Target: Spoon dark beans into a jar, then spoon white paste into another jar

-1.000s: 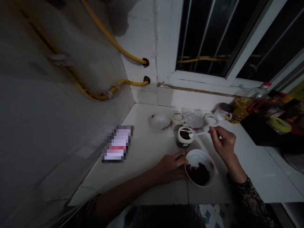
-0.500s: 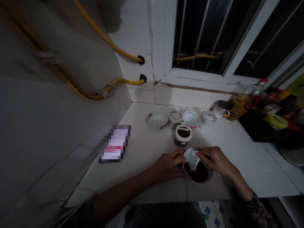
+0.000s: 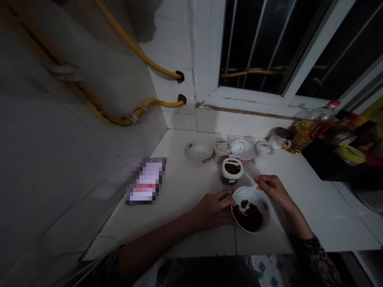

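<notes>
My left hand (image 3: pixel 216 208) grips the left rim of a white bowl (image 3: pixel 265 201), which is tilted on the counter near its front edge. Dark reddish-brown flakes, perhaps ground chili, lie in the bowl (image 3: pixel 253 218). Between the fingertips of my right hand (image 3: pixel 271 189) is the handle of a small white spoon (image 3: pixel 252 193). The spoon's head rests inside the bowl and carries some of the dark flakes. Just behind the bowl stands a seasoning jar (image 3: pixel 232 171) with a pale lid, dark contents showing through it.
Along the back stand a shallow bowl (image 3: pixel 198 152), two more seasoning jars (image 3: pixel 222 151) (image 3: pixel 263 152), a white dish (image 3: pixel 248 150) and a lidded mug (image 3: pixel 280 138). An oil bottle (image 3: pixel 302 129) and dark packed goods are at right. A blurred phone (image 3: pixel 146 181) lies left.
My right hand has drawn back up and to the right along the bowl's rim, and the spoon's head has lifted with flakes on it. My left hand keeps its grip.
</notes>
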`<state>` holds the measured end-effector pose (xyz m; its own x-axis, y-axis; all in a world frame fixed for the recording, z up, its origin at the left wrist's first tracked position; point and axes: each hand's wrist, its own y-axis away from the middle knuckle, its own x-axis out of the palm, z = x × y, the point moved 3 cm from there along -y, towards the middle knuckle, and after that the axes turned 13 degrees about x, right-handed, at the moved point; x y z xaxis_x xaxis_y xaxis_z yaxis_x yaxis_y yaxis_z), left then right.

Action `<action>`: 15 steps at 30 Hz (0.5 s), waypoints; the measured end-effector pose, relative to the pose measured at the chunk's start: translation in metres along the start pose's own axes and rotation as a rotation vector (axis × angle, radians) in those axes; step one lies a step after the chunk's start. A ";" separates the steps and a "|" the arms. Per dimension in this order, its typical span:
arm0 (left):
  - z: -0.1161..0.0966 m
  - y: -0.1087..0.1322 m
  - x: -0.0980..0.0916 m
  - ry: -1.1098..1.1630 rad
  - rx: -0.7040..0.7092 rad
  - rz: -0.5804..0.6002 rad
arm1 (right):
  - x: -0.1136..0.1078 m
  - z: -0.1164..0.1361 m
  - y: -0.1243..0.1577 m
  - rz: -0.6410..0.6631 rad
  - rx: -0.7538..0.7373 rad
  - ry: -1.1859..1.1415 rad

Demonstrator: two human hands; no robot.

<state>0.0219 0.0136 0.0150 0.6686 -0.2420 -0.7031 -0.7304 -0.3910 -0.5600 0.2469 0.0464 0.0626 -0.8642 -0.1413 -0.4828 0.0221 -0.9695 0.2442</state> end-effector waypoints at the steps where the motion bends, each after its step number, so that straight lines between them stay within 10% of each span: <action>1: 0.000 0.000 0.000 0.002 0.007 -0.002 | 0.001 -0.003 -0.002 -0.001 0.011 -0.022; 15: 0.001 0.001 0.002 0.027 0.003 -0.006 | 0.004 -0.020 -0.006 -0.035 0.075 -0.141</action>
<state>0.0226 0.0138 0.0123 0.6765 -0.2636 -0.6877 -0.7268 -0.3899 -0.5655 0.2531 0.0477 0.0428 -0.9259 -0.0729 -0.3707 -0.0426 -0.9548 0.2943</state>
